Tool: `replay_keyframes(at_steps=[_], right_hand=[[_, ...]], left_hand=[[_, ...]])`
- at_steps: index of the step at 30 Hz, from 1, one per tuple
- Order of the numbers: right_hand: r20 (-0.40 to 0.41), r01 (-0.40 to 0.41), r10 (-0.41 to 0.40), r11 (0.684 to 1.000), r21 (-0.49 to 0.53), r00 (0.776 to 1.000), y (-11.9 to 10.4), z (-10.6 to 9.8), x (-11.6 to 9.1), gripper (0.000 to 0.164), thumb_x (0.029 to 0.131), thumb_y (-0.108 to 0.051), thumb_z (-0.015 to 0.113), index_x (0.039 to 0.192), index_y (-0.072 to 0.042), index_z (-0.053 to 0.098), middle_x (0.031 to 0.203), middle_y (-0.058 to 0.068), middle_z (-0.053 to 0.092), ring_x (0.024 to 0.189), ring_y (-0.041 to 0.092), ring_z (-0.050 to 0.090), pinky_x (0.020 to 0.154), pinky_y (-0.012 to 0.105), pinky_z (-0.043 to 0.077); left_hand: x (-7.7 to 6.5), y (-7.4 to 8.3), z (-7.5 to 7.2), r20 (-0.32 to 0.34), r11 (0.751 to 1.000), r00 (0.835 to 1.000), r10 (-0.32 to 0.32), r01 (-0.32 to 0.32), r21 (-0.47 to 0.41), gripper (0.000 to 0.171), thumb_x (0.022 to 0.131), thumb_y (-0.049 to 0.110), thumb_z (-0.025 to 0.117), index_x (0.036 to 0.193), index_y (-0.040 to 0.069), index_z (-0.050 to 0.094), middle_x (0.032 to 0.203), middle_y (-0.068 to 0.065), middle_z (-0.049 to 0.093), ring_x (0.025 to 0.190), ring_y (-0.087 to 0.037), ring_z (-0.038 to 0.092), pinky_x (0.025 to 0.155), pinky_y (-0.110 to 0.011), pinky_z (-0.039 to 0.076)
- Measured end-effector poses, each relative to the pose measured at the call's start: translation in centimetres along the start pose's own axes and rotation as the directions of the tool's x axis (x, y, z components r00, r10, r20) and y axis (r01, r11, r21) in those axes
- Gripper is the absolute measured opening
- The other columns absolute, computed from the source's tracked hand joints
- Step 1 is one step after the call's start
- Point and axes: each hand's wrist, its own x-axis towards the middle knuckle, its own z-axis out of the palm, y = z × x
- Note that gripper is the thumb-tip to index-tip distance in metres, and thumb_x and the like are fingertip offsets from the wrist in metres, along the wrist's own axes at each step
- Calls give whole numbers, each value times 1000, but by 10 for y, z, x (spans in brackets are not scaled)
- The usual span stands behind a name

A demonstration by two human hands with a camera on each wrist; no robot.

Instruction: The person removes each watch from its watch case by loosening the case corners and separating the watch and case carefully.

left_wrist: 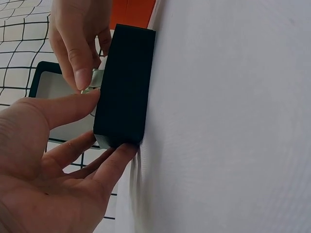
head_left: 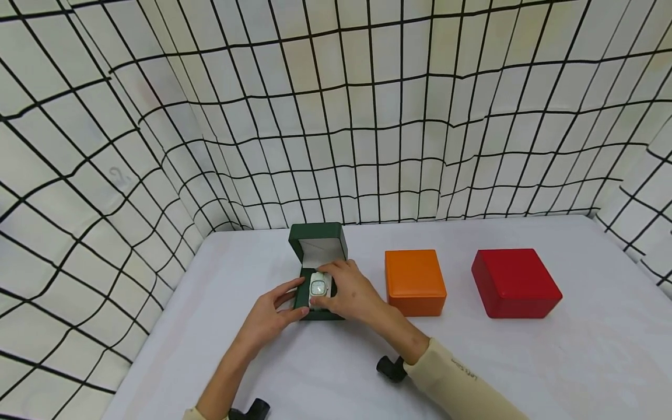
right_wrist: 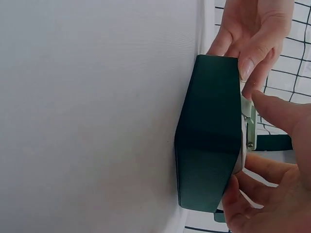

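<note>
A wristwatch [head_left: 318, 286] with a pale band and squarish face lies in an upright-lidded green watch box [head_left: 317, 315]. My right hand [head_left: 354, 291] reaches in from the right and holds the watch, thumb at its near end and fingers at its far end. With thumb over the near left corner and fingers along the left side, my left hand [head_left: 270, 318] holds the box. In the left wrist view, the left hand [left_wrist: 63, 170] has its fingers against the box's end. The right wrist view shows a light green clasp [right_wrist: 250, 124] above the box's edge.
An orange box [head_left: 415, 280] stands to the right of the watch box, a red box [head_left: 517, 283] farther right, both with lids down. White cloth [head_left: 336, 361] covers the table. Black netting over white panels [head_left: 367, 134] rises behind and at the sides.
</note>
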Motion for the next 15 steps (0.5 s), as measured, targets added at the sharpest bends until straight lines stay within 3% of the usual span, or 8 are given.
replay_keyframes(at_steps=[8, 15], right_hand=[[-13, 45, -45, 998, -47, 999, -2, 0, 0, 65, 83, -38, 88, 137, -11, 63, 137, 11, 61, 122, 28, 55, 101, 44, 55], [16, 21, -20, 999, -40, 1000, -4, 0, 1, 66, 82, -37, 90, 136, -13, 61, 140, 11, 62, 121, 25, 53, 96, 43, 57]], left_hand=[[-1, 1, 0, 6, 1000, 1000, 5, -5, -9, 65, 93, 18, 77, 154, 19, 52, 164, -15, 44, 151, -37, 45, 108, -48, 55], [-1, 1, -1, 7, 1000, 1000, 0, 1, -22, 66, 93, 16, 78, 153, 17, 52, 164, -16, 43, 151, -38, 45, 108, -47, 55]])
